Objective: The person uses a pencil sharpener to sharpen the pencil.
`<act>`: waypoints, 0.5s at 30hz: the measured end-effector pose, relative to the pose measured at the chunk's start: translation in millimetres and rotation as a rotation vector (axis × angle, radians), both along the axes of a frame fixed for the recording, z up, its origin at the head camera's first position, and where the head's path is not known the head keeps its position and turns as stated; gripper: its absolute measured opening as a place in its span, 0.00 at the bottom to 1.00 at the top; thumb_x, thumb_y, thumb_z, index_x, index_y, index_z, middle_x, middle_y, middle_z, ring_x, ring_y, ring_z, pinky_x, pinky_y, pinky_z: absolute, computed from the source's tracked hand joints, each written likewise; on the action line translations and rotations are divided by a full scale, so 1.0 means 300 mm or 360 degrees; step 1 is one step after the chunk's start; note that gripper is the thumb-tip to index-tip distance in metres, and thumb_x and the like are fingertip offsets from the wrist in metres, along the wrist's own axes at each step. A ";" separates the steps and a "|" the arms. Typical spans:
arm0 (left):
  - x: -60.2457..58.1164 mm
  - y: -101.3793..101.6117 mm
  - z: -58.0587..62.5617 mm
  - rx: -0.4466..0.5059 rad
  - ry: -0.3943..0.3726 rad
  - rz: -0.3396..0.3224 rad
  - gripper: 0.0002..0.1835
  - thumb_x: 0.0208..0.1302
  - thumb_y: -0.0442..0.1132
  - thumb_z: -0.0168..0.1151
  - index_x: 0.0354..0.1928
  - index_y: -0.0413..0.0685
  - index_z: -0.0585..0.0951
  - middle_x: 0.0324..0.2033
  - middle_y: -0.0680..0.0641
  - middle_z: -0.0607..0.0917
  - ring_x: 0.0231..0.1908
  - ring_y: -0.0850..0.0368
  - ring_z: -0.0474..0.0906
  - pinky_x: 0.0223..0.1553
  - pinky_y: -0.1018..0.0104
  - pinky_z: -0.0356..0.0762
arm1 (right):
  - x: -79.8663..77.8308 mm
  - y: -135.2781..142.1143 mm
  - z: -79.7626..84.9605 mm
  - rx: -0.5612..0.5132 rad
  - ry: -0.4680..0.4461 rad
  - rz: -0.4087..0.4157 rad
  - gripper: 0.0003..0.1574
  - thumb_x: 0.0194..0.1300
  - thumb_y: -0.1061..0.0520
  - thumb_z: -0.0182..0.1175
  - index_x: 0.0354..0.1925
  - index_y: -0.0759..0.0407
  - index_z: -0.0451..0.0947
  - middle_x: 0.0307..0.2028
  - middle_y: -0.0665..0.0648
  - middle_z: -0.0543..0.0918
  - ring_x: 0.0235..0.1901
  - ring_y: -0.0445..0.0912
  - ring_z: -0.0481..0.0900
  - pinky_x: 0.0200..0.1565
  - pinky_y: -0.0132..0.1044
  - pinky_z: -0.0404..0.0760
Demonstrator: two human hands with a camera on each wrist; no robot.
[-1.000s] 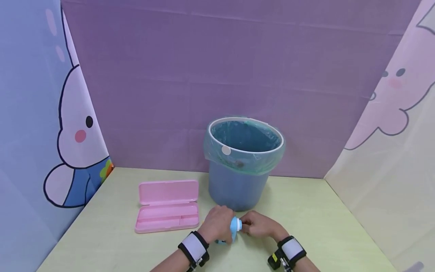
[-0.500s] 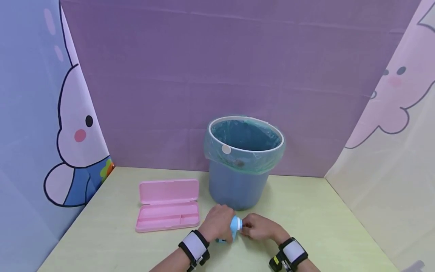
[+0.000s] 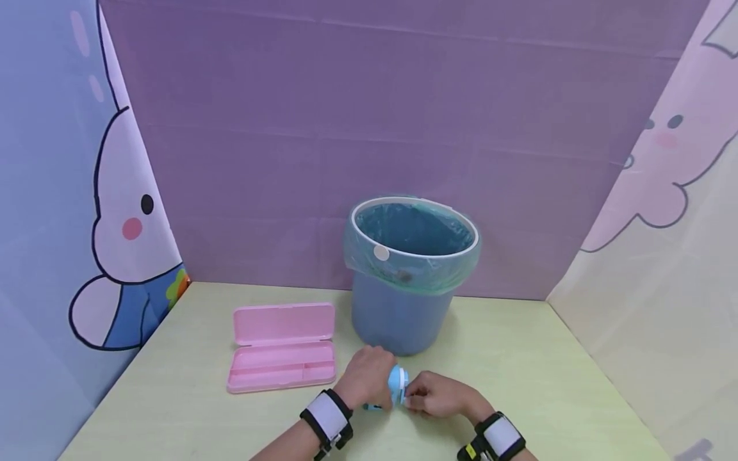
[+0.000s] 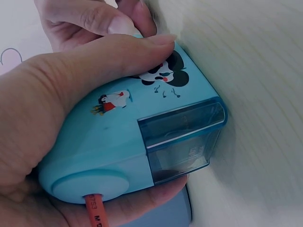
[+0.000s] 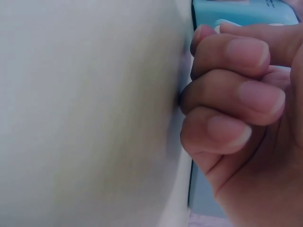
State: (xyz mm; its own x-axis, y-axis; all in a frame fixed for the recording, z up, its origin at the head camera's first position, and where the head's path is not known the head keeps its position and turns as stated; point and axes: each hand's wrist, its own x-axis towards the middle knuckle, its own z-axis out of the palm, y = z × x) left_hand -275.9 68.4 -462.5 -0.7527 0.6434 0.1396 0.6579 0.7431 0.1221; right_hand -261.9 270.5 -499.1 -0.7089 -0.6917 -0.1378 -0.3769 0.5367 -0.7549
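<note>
A light blue pencil sharpener [image 4: 118,137] with panda and penguin prints lies low over the table, gripped by my left hand [image 3: 365,378]. In the left wrist view its clear shavings drawer [image 4: 182,137] shows, and an orange-red pencil [image 4: 96,210] sticks out of the round front. At the sharpener's other end, my right hand [image 3: 442,394] pinches the small crank handle between thumb and forefinger, its other fingers curled in. Those fingers mostly hide the handle in the right wrist view, where part of the sharpener's blue body [image 5: 227,12] appears above.
Behind the hands stands a blue waste bin [image 3: 398,314] lined with a green bag. An opened pink pencil case [image 3: 282,378] with compartments lies left of my left hand. A purple cloth [image 3: 346,128] hangs at the table's back edge, with printed sheets at both sides.
My right hand has dropped slightly toward me, and the crank arm has swung down with it. The left hand keeps its grip on the sharpener nearly in place.
</note>
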 end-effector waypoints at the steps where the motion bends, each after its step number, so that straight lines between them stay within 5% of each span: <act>1: -0.001 -0.001 0.000 -0.0002 0.0005 0.0003 0.23 0.25 0.51 0.82 0.24 0.56 0.77 0.20 0.58 0.73 0.24 0.60 0.69 0.32 0.66 0.68 | 0.005 -0.001 0.001 -0.0011 -0.0006 0.0004 0.21 0.72 0.57 0.52 0.21 0.63 0.73 0.12 0.42 0.64 0.12 0.33 0.60 0.20 0.25 0.62; 15: -0.002 0.002 0.000 0.0000 -0.0031 0.0010 0.24 0.25 0.51 0.83 0.24 0.55 0.77 0.19 0.59 0.73 0.24 0.60 0.68 0.32 0.66 0.68 | 0.040 0.005 0.016 -0.0089 -0.0093 0.0046 0.21 0.73 0.55 0.51 0.23 0.63 0.74 0.10 0.44 0.62 0.09 0.34 0.58 0.15 0.28 0.60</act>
